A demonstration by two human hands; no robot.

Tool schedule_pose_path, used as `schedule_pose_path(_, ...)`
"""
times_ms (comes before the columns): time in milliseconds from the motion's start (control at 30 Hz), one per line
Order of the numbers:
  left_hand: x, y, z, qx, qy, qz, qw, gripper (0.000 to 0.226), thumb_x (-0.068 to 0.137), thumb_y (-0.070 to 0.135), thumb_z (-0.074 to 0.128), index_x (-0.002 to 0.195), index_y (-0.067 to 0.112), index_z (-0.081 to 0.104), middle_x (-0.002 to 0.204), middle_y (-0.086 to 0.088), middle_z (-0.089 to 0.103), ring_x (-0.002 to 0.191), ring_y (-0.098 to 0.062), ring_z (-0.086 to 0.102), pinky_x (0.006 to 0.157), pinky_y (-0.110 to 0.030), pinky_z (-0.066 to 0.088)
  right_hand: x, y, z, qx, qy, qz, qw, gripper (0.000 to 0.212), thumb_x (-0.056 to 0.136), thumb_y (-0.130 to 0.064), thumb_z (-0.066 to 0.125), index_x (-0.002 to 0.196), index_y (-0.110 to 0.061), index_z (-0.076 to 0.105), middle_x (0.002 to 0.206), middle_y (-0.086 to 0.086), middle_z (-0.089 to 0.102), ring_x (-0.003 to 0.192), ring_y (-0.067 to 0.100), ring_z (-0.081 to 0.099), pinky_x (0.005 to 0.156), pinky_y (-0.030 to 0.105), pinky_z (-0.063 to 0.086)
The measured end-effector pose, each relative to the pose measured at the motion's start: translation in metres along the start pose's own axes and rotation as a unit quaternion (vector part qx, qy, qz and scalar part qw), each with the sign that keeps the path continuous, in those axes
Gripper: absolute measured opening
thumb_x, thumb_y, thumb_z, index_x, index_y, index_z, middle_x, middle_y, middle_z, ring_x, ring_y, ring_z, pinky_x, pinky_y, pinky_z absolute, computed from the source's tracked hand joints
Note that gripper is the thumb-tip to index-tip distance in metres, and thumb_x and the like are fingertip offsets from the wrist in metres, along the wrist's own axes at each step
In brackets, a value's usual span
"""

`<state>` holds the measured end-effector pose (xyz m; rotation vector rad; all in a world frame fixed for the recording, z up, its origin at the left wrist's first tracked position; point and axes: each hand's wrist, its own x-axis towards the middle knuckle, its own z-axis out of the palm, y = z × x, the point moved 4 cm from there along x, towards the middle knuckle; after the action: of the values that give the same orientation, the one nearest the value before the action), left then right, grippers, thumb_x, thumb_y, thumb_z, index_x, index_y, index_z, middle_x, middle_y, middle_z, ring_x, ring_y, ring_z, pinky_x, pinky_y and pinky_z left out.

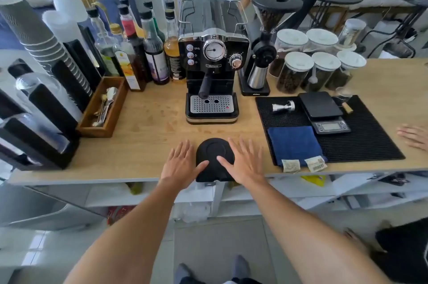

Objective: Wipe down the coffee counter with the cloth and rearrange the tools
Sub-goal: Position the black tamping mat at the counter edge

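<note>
Hovering both palms at the tamping mat [214, 159] | left hand [180, 163] and right hand [245, 163] flat, fingers spread apart, gripping nothing | cloth [294, 142] folded, right of mat, untouched | I judge wiping of worktop [148, 126] not begun | tamper [283, 106] behind cloth, unmoved
</note>
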<state>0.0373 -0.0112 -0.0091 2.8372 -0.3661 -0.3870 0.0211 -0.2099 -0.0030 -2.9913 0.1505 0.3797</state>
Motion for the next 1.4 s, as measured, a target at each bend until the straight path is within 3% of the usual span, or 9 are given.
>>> schedule_pose_path(167, -0.014, -0.003, 0.019, 0.084, 0.015, 0.039, 0.996, 0.101, 0.084, 0.083, 0.01, 0.156, 0.014, -0.007, 0.164, -0.003, -0.012, 0.15, -0.021, -0.015, 0.123, -0.042, -0.006, -0.015, 0.005, 0.021, -0.038, 0.056, -0.042, 0.997, 0.082, 0.088, -0.082, 0.013, 0.157, -0.04, 0.002, 0.166, 0.007, 0.013, 0.151, 0.036, 0.006, 0.119, 0.059, -0.001)
schedule_pose_path(300, -0.017, -0.002, 0.026, 0.103, 0.026, 0.051, 0.993, 0.117, 0.071, 0.093, -0.004, 0.155, 0.012, -0.008, 0.162, -0.003, -0.014, 0.15, -0.023, -0.015, 0.123, -0.044, -0.005, -0.02, 0.007, 0.03, -0.035, 0.063, -0.07, 0.995, 0.081, 0.088, -0.083, 0.012, 0.157, -0.041, 0.001, 0.166, 0.008, 0.007, 0.152, 0.036, 0.002, 0.12, 0.057, -0.004)
schedule_pose_path(567, -0.011, 0.005, 0.033, 0.116, 0.048, 0.059, 0.99, 0.111, 0.075, 0.089, 0.011, 0.154, 0.013, -0.007, 0.164, -0.006, -0.009, 0.148, -0.02, -0.017, 0.119, -0.041, -0.012, -0.021, 0.008, 0.037, -0.048, 0.065, -0.1, 0.992, 0.089, 0.083, -0.087, -0.001, 0.157, -0.038, -0.003, 0.166, 0.008, 0.0, 0.152, 0.035, -0.007, 0.121, 0.057, -0.004)
schedule_pose_path(700, -0.011, 0.007, 0.032, 0.118, 0.055, 0.059, 0.99, 0.106, 0.082, 0.084, 0.025, 0.154, 0.014, -0.008, 0.161, -0.006, -0.015, 0.144, -0.019, -0.023, 0.117, -0.04, -0.015, -0.02, 0.008, 0.038, -0.059, 0.058, -0.111, 0.99, 0.092, 0.083, -0.088, 0.007, 0.157, -0.034, -0.007, 0.165, 0.008, -0.007, 0.151, 0.033, -0.012, 0.121, 0.054, -0.008)
schedule_pose_path(900, -0.011, 0.008, 0.032, 0.124, 0.048, 0.058, 0.989, 0.105, 0.082, 0.083, 0.023, 0.152, 0.014, -0.012, 0.161, -0.007, -0.017, 0.143, -0.019, -0.025, 0.12, -0.042, -0.012, -0.02, 0.008, 0.041, -0.038, 0.067, -0.127, 0.989, 0.091, 0.085, -0.085, -0.001, 0.158, -0.03, -0.003, 0.165, 0.011, -0.003, 0.151, 0.03, -0.013, 0.12, 0.051, -0.01)
schedule_pose_path(1067, -0.013, 0.007, 0.031, 0.14, 0.032, 0.057, 0.988, 0.103, 0.083, 0.082, 0.019, 0.153, 0.014, -0.015, 0.162, -0.007, -0.018, 0.143, -0.021, -0.027, 0.12, -0.044, -0.013, -0.02, 0.007, 0.038, -0.049, 0.064, -0.131, 0.988, 0.097, 0.079, -0.087, -0.013, 0.157, -0.03, -0.008, 0.165, 0.01, -0.007, 0.15, 0.029, -0.018, 0.12, 0.05, -0.012)
schedule_pose_path(1233, -0.015, 0.005, 0.029, 0.147, 0.029, 0.06, 0.987, 0.103, 0.081, 0.082, 0.011, 0.154, 0.013, -0.012, 0.163, -0.007, -0.015, 0.149, -0.024, -0.018, 0.123, -0.047, -0.006, -0.019, 0.006, 0.038, -0.053, 0.071, -0.141, 0.986, 0.097, 0.082, -0.087, -0.005, 0.158, -0.028, -0.001, 0.165, 0.012, 0.003, 0.151, 0.03, -0.014, 0.12, 0.05, -0.01)
schedule_pose_path(1400, -0.021, -0.005, 0.025, 0.141, 0.027, 0.058, 0.988, 0.11, 0.068, 0.081, -0.01, 0.154, 0.013, -0.012, 0.162, -0.006, -0.016, 0.15, -0.024, -0.017, 0.123, -0.047, -0.004, -0.019, -0.007, 0.04, -0.049, 0.077, -0.153, 0.984, 0.097, 0.084, -0.086, 0.0, 0.159, -0.025, 0.006, 0.164, 0.015, 0.01, 0.152, 0.031, -0.007, 0.12, 0.049, -0.009)
